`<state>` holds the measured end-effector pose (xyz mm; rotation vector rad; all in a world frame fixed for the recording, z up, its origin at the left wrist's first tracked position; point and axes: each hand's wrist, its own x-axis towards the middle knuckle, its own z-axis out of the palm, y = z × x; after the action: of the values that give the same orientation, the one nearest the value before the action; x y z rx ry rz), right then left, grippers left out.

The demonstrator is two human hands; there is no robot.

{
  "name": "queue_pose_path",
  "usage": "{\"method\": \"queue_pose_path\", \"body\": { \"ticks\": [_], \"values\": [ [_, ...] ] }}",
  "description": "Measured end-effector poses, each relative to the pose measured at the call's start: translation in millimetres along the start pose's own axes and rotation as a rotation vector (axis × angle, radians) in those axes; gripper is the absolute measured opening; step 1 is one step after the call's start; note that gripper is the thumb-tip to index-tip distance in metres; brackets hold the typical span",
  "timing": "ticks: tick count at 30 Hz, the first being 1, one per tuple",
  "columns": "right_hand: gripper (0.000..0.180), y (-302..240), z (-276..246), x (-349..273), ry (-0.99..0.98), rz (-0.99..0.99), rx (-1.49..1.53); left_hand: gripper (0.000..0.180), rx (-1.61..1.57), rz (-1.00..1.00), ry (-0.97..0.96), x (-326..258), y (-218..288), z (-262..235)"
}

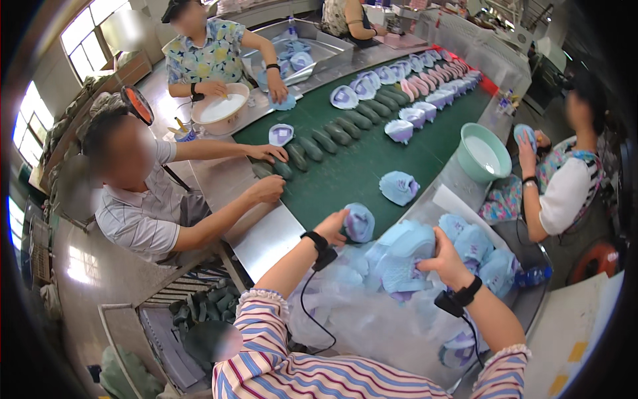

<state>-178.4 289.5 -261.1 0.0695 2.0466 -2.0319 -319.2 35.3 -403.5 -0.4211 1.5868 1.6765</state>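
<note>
At the near end of the green belt (335, 183), left hand (331, 228) grasped a blue slipper (359, 223) by its side, right hand (445, 258) gripped a second blue slipper (399, 254) above the plastic bag (372, 326); both looked light, soft, probably best taken by the rim.

Right hand (446, 261) partly hidden, seemingly behind large blue piece (401, 256).

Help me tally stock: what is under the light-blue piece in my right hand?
Translucent plastic shows below the light-blue piece your right hand holds, with more blue pieces beside it. What lies directly beneath is covered by the piece itself.
</note>
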Motion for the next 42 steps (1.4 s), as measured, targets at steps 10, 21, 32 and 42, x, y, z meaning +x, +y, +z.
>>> {"method": "queue_pose_path", "body": {
  "ticks": [10,21,32,42],
  "values": [
    [0.066,24,4,54,0.161,-0.09,-0.123,0.05,0.186,0.461,-0.439,-76,43,47],
    [0.038,16,23,4,-0.213,-0.11,-0.455,0.04,-0.284,0.544,0.69,1,181,-125],
    [0.059,145,50,-19,-0.66,-0.195,-1.181,0.052,1.493,0.604,-0.809,-157,-133,50],
    [0.023,97,39,-10,-0.939,0.028,-1.807,0.039,1.351,0.724,0.387,-180,-125,-11]
  ]
}}
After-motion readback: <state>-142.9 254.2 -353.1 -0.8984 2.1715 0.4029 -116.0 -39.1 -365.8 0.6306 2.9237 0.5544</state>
